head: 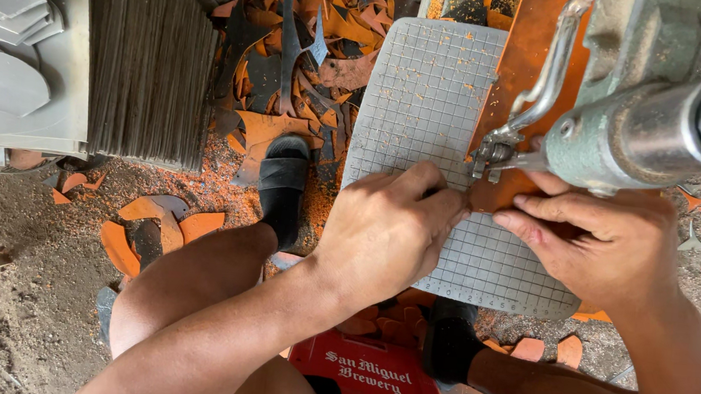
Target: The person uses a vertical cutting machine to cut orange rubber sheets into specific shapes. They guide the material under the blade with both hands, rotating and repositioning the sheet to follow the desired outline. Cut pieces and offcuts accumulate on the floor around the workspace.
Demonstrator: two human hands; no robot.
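Right now the grey grid-patterned rubber sheet (426, 102) lies under the green metal cutting machine (628, 120), its near part cut through to the blade (most remains uncut). Left hand (386, 230) presses down, fingers curled; right hand (596, 244) pinches the edge. Orange-and-grey offcuts (295, 57) litter the floor.

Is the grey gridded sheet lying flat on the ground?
No, the grey gridded sheet is held up at the green machine by the left hand and right hand.
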